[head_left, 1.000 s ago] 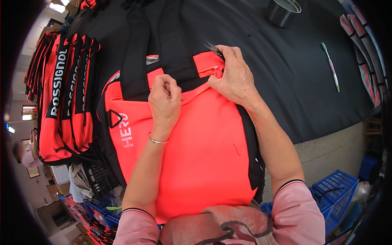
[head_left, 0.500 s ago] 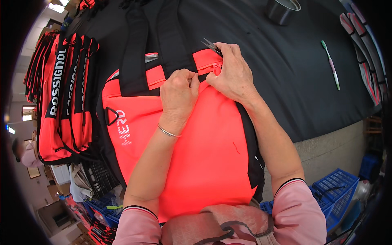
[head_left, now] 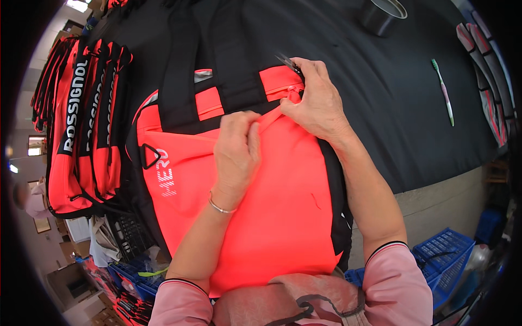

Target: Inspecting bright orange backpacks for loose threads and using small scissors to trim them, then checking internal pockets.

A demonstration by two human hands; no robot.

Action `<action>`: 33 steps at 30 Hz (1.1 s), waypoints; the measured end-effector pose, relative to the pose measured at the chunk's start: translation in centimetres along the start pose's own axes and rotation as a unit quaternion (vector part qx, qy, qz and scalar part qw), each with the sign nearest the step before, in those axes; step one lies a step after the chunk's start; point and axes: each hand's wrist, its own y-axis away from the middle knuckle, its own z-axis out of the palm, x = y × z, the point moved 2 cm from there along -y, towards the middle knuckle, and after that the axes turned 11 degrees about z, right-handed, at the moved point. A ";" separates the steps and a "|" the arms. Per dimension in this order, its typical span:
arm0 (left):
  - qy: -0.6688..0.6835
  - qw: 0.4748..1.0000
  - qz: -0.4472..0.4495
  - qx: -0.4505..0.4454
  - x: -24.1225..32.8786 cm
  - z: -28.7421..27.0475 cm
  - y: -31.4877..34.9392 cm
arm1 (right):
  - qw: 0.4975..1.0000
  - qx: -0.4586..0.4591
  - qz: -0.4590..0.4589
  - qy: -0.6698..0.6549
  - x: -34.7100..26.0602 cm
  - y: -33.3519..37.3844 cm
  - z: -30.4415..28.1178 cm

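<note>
Your right hand [head_left: 318,103] holds snips [head_left: 290,64], fingers narrow at the red bag [head_left: 272,217]; your left hand [head_left: 237,149] curls, its grip indeterminate. Straps [head_left: 180,87] appear attached; a dark thread [head_left: 316,201] remains.

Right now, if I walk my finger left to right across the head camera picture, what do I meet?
Row of red-and-black fabric bags, black triangular ring, bare left hand, bare right hand, dark cylindrical metal container, green-pink-white toothbrush, grey-and-red fabric pieces.
</note>
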 end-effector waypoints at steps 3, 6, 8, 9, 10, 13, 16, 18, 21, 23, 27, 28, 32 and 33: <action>-0.038 0.994 0.099 -0.026 1.2 -0.1 1.1 | 0.999 0.014 -0.031 0.011 0.2 0.0 -0.1; -0.100 0.986 0.131 -0.040 1.3 -0.1 1.2 | 0.998 0.029 -0.058 0.016 -0.5 0.0 -0.9; -0.077 0.989 0.123 -0.037 1.0 -0.1 1.4 | 0.991 0.055 -0.108 0.059 -1.3 -0.2 -2.0; -0.074 0.990 0.118 -0.032 1.0 -0.1 1.5 | 0.990 0.052 -0.112 0.064 -1.6 -0.4 -2.6; -0.058 0.991 0.115 -0.026 1.0 -0.2 1.4 | 0.975 0.042 -0.184 0.113 -2.1 -0.7 -3.0; -0.032 0.993 0.108 -0.016 1.0 -0.1 1.2 | 0.940 0.055 -0.298 0.154 -2.9 -1.6 -3.1; -0.018 0.995 0.102 -0.010 0.7 0.0 1.2 | 0.909 -0.045 -0.336 0.241 -3.6 -2.6 -3.0; -0.011 0.995 0.098 -0.005 0.6 0.0 1.2 | 0.874 -0.088 -0.398 0.264 -4.1 -3.1 -2.9; -0.004 0.995 0.098 -0.005 0.6 0.1 1.1 | 0.846 -0.126 -0.425 0.295 -4.5 -4.0 -2.6; 0.002 0.995 0.099 -0.003 0.6 0.1 1.1 | 0.838 -0.137 -0.432 0.304 -4.9 -4.4 -2.4; -0.021 0.995 0.100 0.002 0.5 -0.5 1.2 | 0.824 -0.160 -0.432 0.331 -5.5 -4.5 -2.1; 0.009 0.995 0.098 0.000 0.5 -0.4 1.3 | 0.822 -0.159 -0.440 0.324 -5.5 -4.3 -2.4; 0.080 0.995 0.042 -0.031 -0.9 -3.1 -0.1 | 0.903 -0.109 -0.327 0.255 -5.9 -3.8 -3.2; 0.073 0.996 0.041 -0.031 -1.5 -4.5 -1.0 | 0.943 -0.087 -0.239 0.215 -5.8 -3.9 -3.3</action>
